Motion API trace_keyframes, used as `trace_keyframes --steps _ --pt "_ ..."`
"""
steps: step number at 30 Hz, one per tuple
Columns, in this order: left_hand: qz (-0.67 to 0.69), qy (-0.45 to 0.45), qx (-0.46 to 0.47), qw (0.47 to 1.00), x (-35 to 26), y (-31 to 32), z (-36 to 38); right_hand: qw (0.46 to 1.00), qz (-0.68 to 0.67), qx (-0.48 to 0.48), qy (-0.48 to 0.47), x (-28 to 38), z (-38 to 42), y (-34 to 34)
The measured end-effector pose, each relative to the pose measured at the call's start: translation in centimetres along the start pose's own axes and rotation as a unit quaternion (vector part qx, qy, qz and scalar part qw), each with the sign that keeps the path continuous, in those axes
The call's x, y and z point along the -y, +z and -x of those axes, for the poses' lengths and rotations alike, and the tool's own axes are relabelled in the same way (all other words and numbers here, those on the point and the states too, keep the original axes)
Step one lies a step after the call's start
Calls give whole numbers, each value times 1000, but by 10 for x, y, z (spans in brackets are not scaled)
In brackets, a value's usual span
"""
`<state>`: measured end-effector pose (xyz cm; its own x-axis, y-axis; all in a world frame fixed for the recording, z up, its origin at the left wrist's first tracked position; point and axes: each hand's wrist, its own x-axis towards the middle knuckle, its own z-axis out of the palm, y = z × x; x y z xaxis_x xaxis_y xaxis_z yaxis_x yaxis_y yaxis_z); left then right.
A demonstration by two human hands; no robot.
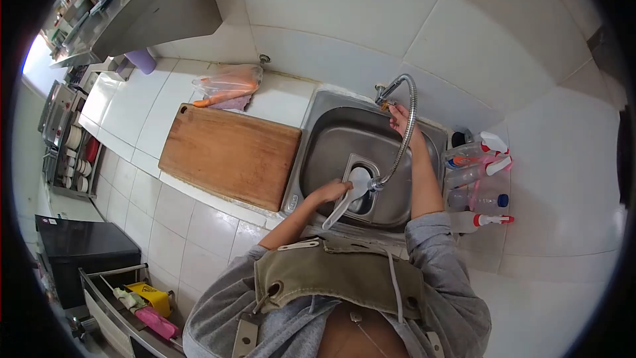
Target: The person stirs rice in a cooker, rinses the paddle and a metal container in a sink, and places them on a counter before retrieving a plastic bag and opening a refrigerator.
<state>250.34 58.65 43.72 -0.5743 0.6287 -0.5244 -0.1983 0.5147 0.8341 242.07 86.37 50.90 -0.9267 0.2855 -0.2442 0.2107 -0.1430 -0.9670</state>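
Observation:
My left hand (331, 191) is closed on a white long-handled utensil (341, 212) with a broad, pale head, held over the sink drain. Its handle slants down toward me past my fingers; blur leaves me unable to tell its exact kind. The end of the flexible metal faucet hose (405, 142) hangs right at its head. Up at the wall, my right hand (399, 119) has its fingers closed on the faucet valve (389, 104). Both hands are over the stainless steel sink (324, 149).
Left of the sink lies a wooden cutting board (230, 156), with a plastic bag of carrots (232, 83) behind it. Several spray bottles (474, 172) stand along the right side. A metal shelf (156, 23) juts out at upper left. A cart (126, 318) stands at lower left.

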Motion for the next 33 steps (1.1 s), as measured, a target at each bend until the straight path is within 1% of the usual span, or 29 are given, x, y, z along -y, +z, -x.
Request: trace_keyframes --steps 2,4,5,7,10,14,16,20,22,23,25,26,28,29,31,32,33 --pt "13 7 9 1000 7 2 -5 1000 9 -2 -4 -1 -2 -2" --pt "7 -16 -30 999 4 3 -2 999 43 8 -31 -1 -3 -4" --pt "7 -16 -30 999 5 3 -3 999 43 8 -31 -2 -3 -4" --pt "23 -2 3 1000 7 3 -6 997 71 -1 -32 0 -2 -3" --pt "-11 -14 -7 1000 5 2 -6 993 110 15 -29 2 -2 -5" --pt "22 -13 -8 1000 1 3 -1 992 119 16 -39 2 -2 -5" --pt "5 -15 4 1000 -26 -4 21 990 132 16 -46 6 2 -2" --pt "7 -20 1 1000 -4 3 3 991 110 -5 -78 10 6 1" --pt "19 13 -36 999 2 7 1 995 99 16 -1 13 3 -5" --pt "19 13 -37 999 5 7 0 995 99 17 -2 14 0 -7" --pt "-1 9 -57 998 0 6 5 997 39 46 52 15 -5 -9" --pt "0 9 -57 998 -2 4 7 997 39 46 52 14 -7 -10" --pt "27 -7 18 999 -19 -7 19 996 26 40 76 17 -7 -9" --pt "27 -7 18 999 -25 -9 25 996 26 40 76 18 -6 -9" --pt "4 -41 -7 999 -33 -14 33 995 18 54 79 19 -3 -9" --pt "4 -38 -9 999 -19 -14 25 995 19 55 76 17 -2 -9" --pt "-12 -27 -32 999 5 -13 12 995 -2 49 84 8 -7 -11"
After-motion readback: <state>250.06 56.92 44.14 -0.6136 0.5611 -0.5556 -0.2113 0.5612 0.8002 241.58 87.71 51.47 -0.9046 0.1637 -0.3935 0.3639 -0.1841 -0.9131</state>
